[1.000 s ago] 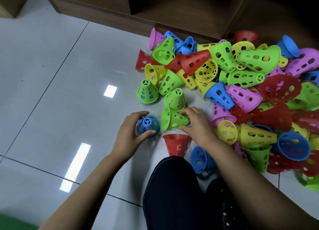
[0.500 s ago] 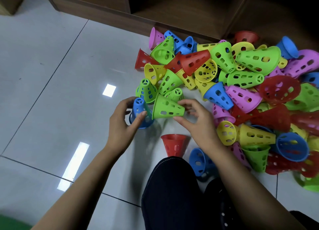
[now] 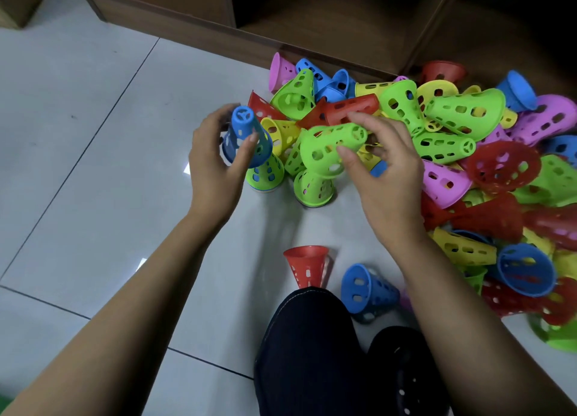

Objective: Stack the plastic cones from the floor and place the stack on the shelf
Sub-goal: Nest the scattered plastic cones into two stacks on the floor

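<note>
Blue plastic is filling the left hand (image 3: 215, 163): its thumb and fingers are curling round a blue cone (image 3: 246, 138), holding it narrow end up just left of the pile (image 3: 452, 134) of coloured cones. The right hand (image 3: 384, 178) is pinching a green cone (image 3: 331, 147) between thumb and fingers, tilting it over the pile's left edge, apart from the blue cone. Under both hands, two upright green cones (image 3: 313, 186) are standing on the tiled floor (image 3: 78, 134) at the pile's left edge. A red cone (image 3: 307, 266) is standing wide end up in front of the pile. The wooden shelf (image 3: 187, 19) is sitting behind the pile.
</note>
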